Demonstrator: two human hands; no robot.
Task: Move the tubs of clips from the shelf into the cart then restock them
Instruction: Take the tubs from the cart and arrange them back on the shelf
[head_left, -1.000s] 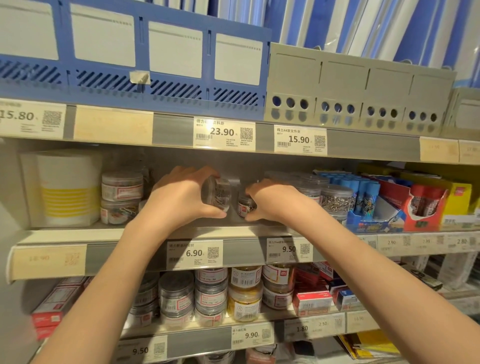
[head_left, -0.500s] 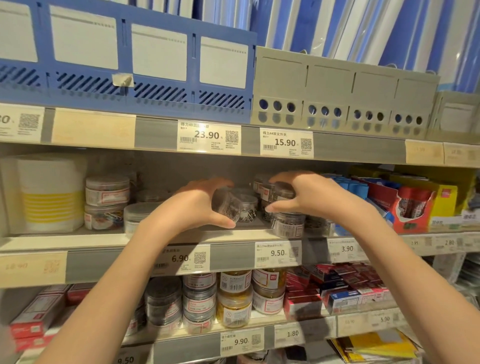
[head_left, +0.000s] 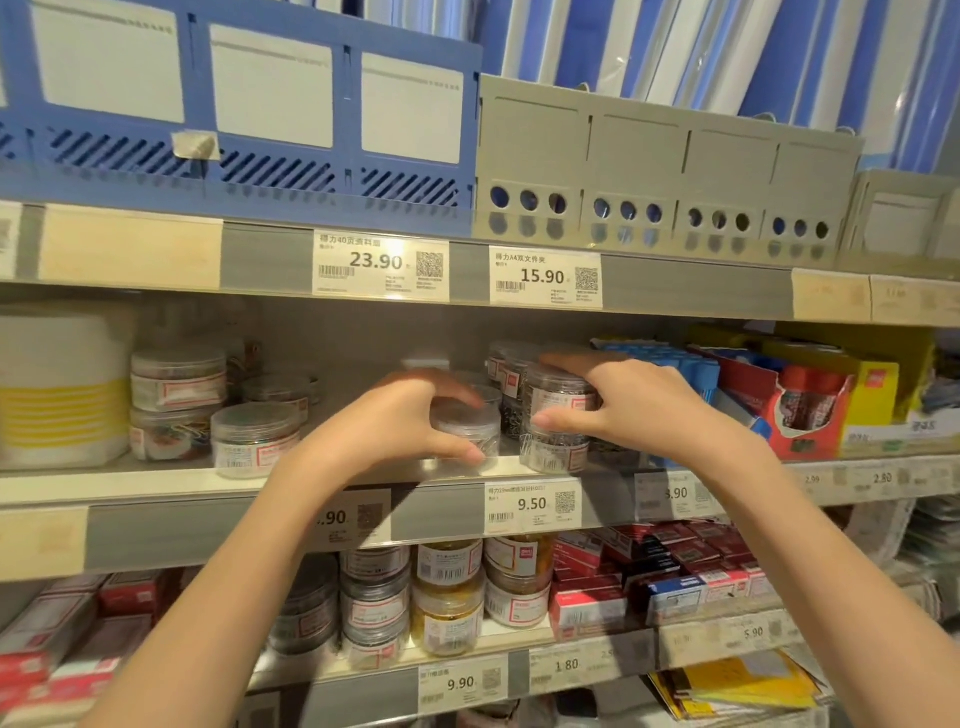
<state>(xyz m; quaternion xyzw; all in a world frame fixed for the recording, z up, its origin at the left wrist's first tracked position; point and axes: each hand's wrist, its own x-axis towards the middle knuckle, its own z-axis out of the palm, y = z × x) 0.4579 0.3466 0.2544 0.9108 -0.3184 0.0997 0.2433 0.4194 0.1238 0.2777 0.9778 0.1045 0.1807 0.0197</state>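
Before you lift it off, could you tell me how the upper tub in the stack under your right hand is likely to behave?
The upper tub looks packed with metal clips, so probably heavy for its size. Its clear plastic wall looks smooth, so the right hand could slip. It sits on a lower tub, so a sideways push may topple the stack.

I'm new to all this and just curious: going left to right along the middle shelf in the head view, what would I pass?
White and yellow container → stacked tubs → single clear tub → left hand gripping a tub → right hand on a stacked tub → blue packs → red box → yellow box.
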